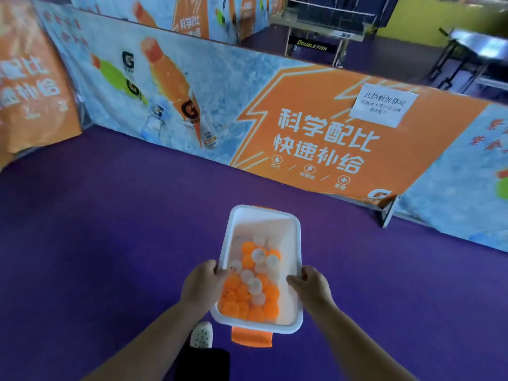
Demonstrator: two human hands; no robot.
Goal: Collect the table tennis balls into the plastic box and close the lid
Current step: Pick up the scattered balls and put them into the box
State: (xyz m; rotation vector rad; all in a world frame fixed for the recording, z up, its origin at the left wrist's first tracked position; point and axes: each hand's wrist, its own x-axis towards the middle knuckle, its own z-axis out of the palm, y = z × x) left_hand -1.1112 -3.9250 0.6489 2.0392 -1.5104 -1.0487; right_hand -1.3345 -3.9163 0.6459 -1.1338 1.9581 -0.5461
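Observation:
A white plastic box (263, 215) with orange latches at both ends is held above the purple floor, and no lid is in view. Several orange and white table tennis balls (254, 284) lie heaped in its near half. My left hand (203, 284) grips the box's left rim, thumb over the edge. On the opposite side my right hand (312, 287) grips the right rim, fingers curled over it.
A low orange and blue advertising barrier (302, 133) runs across the floor ahead, with another barrier (30, 86) at the left. Beyond it stand table tennis tables (330, 17). My shoe (202, 335) shows below the box.

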